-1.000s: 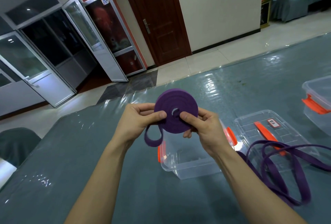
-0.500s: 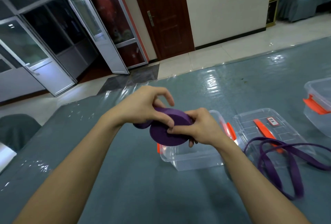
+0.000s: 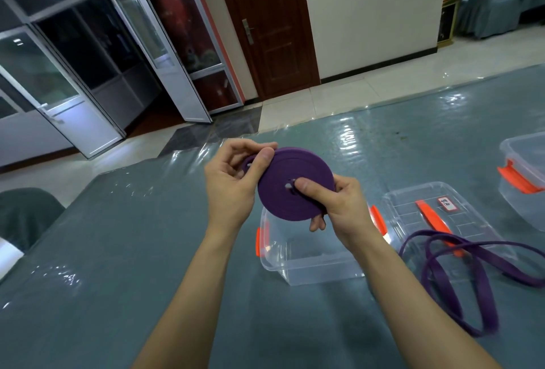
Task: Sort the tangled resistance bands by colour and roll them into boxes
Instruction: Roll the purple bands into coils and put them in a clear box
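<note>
Here the left hand [image 3: 233,188] pinches the upper left edge of one rolled purple band [image 3: 292,183], and the right hand [image 3: 339,206] grips the same roll, thumb near its centre and fingers behind. The roll is in the air just above one open clear box [image 3: 318,271] on the table [image 3: 118,280]. Beside this box lies one lid [image 3: 413,209] with one loose purple band [image 3: 486,306] partly over it, and a second box [image 3: 525,159] shows at the right edge.

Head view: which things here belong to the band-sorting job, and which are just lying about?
Job: rolled purple band, held by left hand and right hand; open clear box; loose purple band; labelled lid; second box at the right edge.
Lying about: dark chair, wooden door, glass cabinets.
</note>
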`<action>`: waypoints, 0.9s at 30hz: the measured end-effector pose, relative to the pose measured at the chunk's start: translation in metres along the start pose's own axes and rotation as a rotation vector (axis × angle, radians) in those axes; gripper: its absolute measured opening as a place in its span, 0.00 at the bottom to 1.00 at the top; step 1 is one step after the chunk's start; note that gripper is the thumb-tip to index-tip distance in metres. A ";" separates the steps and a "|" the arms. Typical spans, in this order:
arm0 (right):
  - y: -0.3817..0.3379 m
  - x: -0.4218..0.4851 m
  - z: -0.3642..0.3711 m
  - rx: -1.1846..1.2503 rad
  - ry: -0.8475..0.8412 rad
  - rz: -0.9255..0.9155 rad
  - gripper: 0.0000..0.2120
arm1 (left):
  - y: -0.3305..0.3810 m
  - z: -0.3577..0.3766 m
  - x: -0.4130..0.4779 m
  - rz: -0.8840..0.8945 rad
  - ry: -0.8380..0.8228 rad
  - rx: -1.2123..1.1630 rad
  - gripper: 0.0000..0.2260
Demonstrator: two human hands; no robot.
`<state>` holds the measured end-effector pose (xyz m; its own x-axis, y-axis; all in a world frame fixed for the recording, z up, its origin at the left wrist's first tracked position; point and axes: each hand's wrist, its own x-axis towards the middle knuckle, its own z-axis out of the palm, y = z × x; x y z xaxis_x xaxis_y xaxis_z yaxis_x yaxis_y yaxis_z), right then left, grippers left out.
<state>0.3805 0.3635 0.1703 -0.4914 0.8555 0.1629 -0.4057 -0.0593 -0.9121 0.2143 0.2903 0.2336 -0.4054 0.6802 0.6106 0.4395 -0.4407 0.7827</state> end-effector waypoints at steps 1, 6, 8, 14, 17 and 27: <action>0.001 0.000 0.000 0.016 0.014 -0.001 0.26 | -0.001 0.002 -0.001 -0.021 0.016 -0.038 0.04; 0.009 0.006 -0.008 0.083 0.106 -0.009 0.27 | -0.007 0.003 -0.003 0.055 -0.021 0.097 0.04; 0.013 0.008 -0.011 0.104 0.130 -0.008 0.25 | -0.010 0.005 -0.003 0.021 -0.003 0.116 0.05; 0.030 0.011 -0.011 0.147 0.170 0.020 0.21 | -0.019 0.019 -0.017 -0.152 0.100 -0.031 0.08; 0.037 0.012 -0.015 0.145 0.189 0.039 0.19 | -0.028 0.019 -0.027 -0.284 -0.003 -0.080 0.12; 0.088 0.008 -0.034 -0.387 0.115 0.163 0.51 | -0.089 0.007 -0.038 -0.589 0.016 -0.067 0.13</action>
<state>0.3667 0.3824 0.0786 -0.4270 0.9041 -0.0179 -0.0006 -0.0201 -0.9998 0.1959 0.3073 0.1397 -0.5778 0.8130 0.0721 0.0851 -0.0278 0.9960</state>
